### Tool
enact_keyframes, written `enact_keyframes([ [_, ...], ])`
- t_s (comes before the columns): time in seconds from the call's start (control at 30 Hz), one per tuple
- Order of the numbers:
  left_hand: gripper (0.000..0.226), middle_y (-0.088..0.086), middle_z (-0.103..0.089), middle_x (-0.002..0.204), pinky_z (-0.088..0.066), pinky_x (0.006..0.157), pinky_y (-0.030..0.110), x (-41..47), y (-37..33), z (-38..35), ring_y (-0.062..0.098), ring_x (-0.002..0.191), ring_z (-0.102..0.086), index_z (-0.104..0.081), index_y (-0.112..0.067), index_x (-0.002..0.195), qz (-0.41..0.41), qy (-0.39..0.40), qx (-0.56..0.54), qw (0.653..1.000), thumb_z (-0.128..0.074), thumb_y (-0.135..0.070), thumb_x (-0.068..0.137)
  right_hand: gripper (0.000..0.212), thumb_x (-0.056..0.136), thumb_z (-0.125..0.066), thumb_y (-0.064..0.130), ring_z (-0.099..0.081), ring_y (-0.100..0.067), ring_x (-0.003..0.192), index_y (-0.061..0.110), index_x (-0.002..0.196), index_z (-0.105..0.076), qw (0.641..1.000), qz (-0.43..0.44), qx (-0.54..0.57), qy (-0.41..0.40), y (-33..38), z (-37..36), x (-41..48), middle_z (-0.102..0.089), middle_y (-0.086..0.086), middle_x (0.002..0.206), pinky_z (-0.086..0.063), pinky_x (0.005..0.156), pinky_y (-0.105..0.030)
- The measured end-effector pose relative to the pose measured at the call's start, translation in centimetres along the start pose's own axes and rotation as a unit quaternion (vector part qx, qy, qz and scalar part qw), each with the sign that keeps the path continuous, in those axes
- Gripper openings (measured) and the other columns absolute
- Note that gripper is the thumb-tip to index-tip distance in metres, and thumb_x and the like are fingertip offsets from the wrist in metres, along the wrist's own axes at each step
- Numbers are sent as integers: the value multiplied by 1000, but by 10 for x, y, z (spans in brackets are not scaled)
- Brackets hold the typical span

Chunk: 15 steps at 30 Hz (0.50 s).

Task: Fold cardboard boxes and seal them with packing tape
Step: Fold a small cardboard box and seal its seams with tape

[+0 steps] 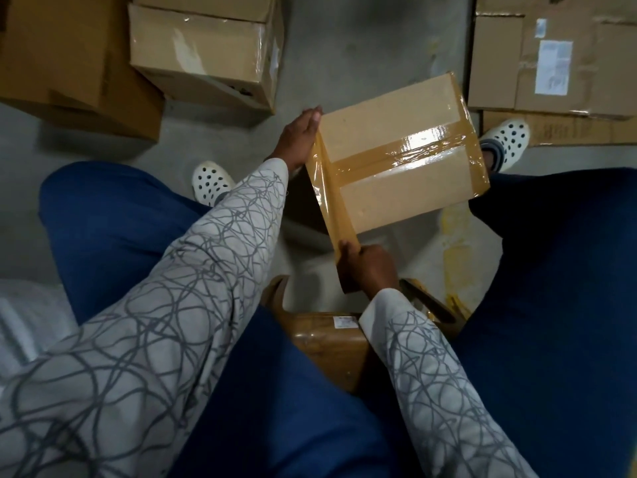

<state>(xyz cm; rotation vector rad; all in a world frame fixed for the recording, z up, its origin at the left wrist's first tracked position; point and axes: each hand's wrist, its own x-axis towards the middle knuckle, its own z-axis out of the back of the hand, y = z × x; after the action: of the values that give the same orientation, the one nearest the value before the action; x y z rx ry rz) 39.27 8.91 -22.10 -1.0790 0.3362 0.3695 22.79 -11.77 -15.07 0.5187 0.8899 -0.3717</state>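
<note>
Concrete floor lies under the cardboard box (pixel 396 198) between your knees, your left hand (pixel 299 139) flat against its edge, your right hand (pixel 369 268) pinching the stretched tape (pixel 326 193); it looks light and stiff, so brace the edges, not the slick tape.

A lane of bare concrete floor (pixel 372 39) lay open beyond the cardboard box (pixel 403 188), hemmed by a sealed box (pixel 203 53) on the left and flattened cardboard (pixel 551 56) on the right. The box filled the gap between the person's knees (pixel 103 208), and a taut tape strip (pixel 327 198) barred its left edge, running from the left hand (pixel 300 139) down to the right hand (pixel 368 267), which pinched it. A patch of floor showed free beside the left white shoe (pixel 210 182)
</note>
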Motion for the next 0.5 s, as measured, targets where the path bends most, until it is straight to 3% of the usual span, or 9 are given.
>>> enact_keyframes([
  [0.13,50,6,-51,151,-34,119,38,-3,-1,-3,23,140,-46,-52,-18,146,3,-30,-4,1000,-33,-44,107,65,96,-46,65,-63,-31,89,4,106,-69,999,-14,-21,20,-3,-3,21,-67,-17,105,-44,77,-34],
  [0.23,51,13,-30,164,-27,121,34,-28,-14,-29,27,149,-33,-31,-12,158,24,-136,-46,989,-34,-30,111,68,95,-43,67,-65,-34,98,5,104,-69,1000,4,-4,6,3,-8,27,-69,-19,111,-48,81,-37],
  [0.3,60,14,-23,166,-30,118,38,-59,-22,-61,31,147,-36,-14,-14,162,65,-180,-98,977,-35,-34,110,68,100,-38,62,-63,-38,109,3,112,-69,1000,25,-3,-7,9,-8,28,-66,-23,117,-48,90,-40],
  [0.37,65,17,-28,164,-34,112,37,-88,-25,-90,35,140,-44,-9,-14,163,99,-197,-134,966,-38,-36,109,60,103,-40,53,-61,-39,114,1,112,-69,999,38,-8,-8,13,-7,30,-65,-26,120,-47,94,-40],
  [0.5,65,22,-43,154,-39,104,38,-106,-25,-101,39,132,-50,-9,-10,162,139,-191,-131,963,-38,-36,110,54,103,-43,44,-65,-40,106,-1,104,-71,999,44,-2,-5,10,-11,34,-68,-26,113,-46,83,-37],
])
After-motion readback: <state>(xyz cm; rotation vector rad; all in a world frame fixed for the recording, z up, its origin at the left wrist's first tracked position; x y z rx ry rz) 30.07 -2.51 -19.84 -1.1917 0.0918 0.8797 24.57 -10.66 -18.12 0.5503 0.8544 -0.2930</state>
